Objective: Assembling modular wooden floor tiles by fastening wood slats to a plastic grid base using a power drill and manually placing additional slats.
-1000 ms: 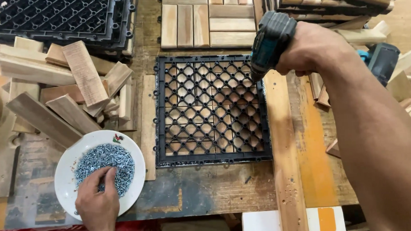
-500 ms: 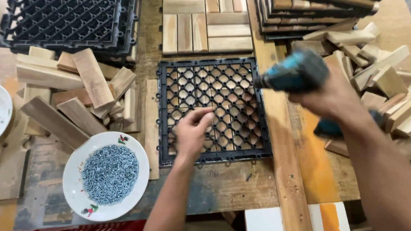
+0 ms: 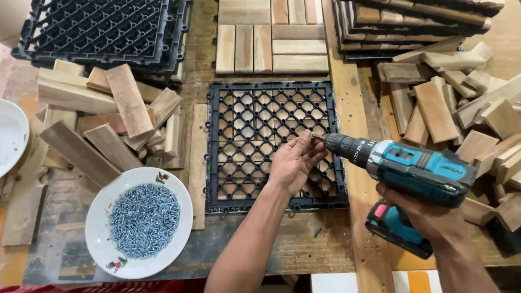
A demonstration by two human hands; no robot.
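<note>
A black plastic grid tile (image 3: 254,129) lies flat in the middle of the workbench, with wood slats showing through its holes. My left hand (image 3: 295,159) rests over the grid's right side and pinches a small screw at the tip of the drill. My right hand (image 3: 430,213) grips a teal and black cordless drill (image 3: 408,167), held level and pointing left at the screw. A white plate (image 3: 102,244) heaped with silver screws (image 3: 143,220) sits at the lower left of the grid.
Loose wood slats (image 3: 109,117) are piled to the left and more wood slats (image 3: 461,110) to the right. Stacked black grids (image 3: 103,28) sit at the back left, a finished wood tile (image 3: 268,30) behind the grid, stacked tiles (image 3: 417,14) at the back right. An empty white bowl (image 3: 0,138) is at the far left.
My left hand left the screw plate, crossed to the grid and now holds a screw at the drill tip. My right hand lowered the drill and turned it to point left.
</note>
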